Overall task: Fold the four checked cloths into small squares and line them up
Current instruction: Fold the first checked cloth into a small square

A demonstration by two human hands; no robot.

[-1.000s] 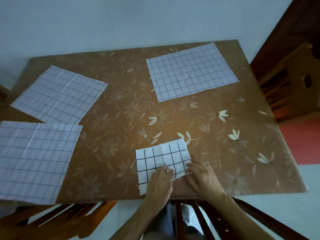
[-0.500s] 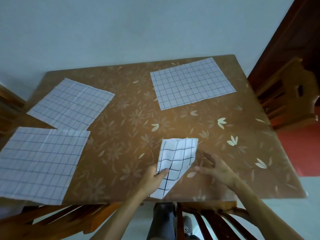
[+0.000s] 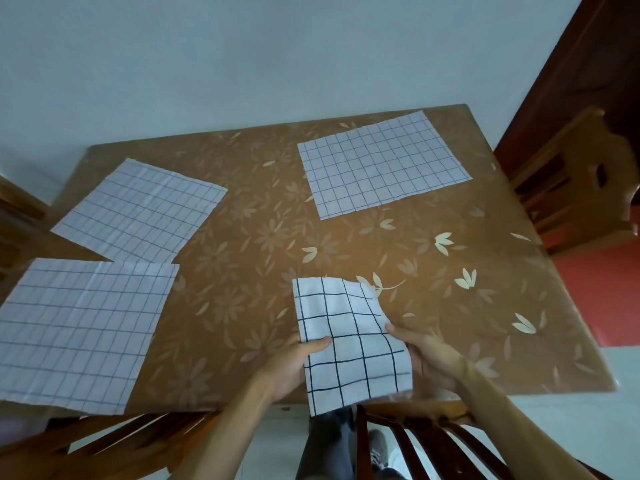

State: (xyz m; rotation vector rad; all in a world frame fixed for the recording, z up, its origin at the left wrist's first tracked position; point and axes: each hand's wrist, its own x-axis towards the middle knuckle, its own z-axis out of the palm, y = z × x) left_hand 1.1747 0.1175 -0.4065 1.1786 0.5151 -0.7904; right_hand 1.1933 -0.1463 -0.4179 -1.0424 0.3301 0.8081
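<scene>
White checked cloth (image 3: 349, 341), pinched by left hand (image 3: 291, 365) and right hand (image 3: 429, 355), may unfold if either grip slackens.

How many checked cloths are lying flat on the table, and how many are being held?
Flat on the table: 3 (far left cloth, near left cloth, far right cloth)
Held between the left hand and right hand: 1 (held cloth)
Total: 4 checked cloths
</scene>
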